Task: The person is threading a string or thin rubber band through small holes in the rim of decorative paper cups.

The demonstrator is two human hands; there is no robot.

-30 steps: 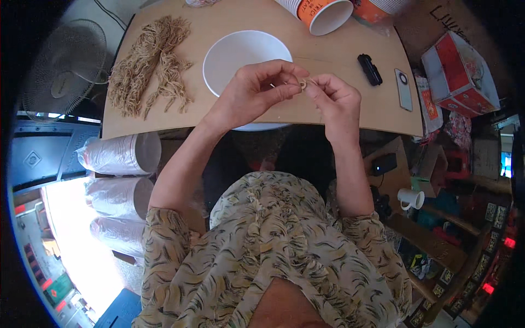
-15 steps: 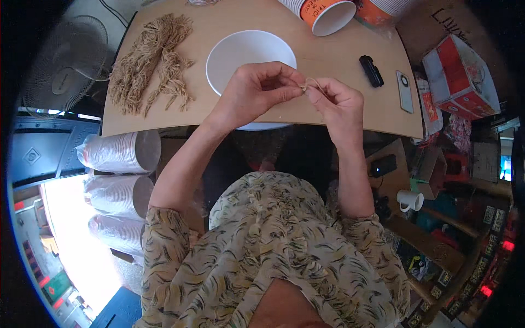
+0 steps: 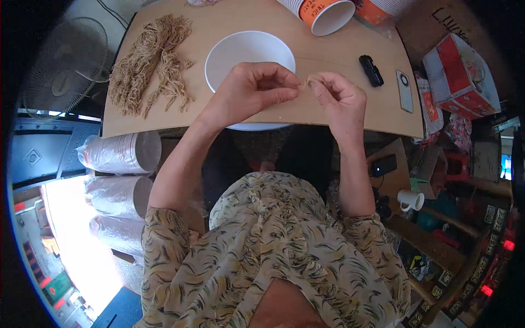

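Your white bowl [image 3: 249, 46] sits mid-tabletop [image 3: 339, 54], partly hidden by your left hand [image 3: 246, 90]. Nested orange-printed paper cups [image 3: 328, 19] lie sideways along the far edge, right of centre. Left hand: half curled; grip cannot be confirmed. Right hand [image 3: 343, 98]: fingertips pinching a thin tan strand [image 3: 307, 83] above the near edge. Tan twine bundle [image 3: 145, 65]: along the left edge.

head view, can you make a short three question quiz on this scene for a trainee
1. On the table, what lies left of the white bowl?
2. True or false: the fingertips of the left hand and right hand are close together.
3. Fill in: the white mug is on the person's ____ side.

Key: 1. a heap of tan strands; 2. true; 3. right.
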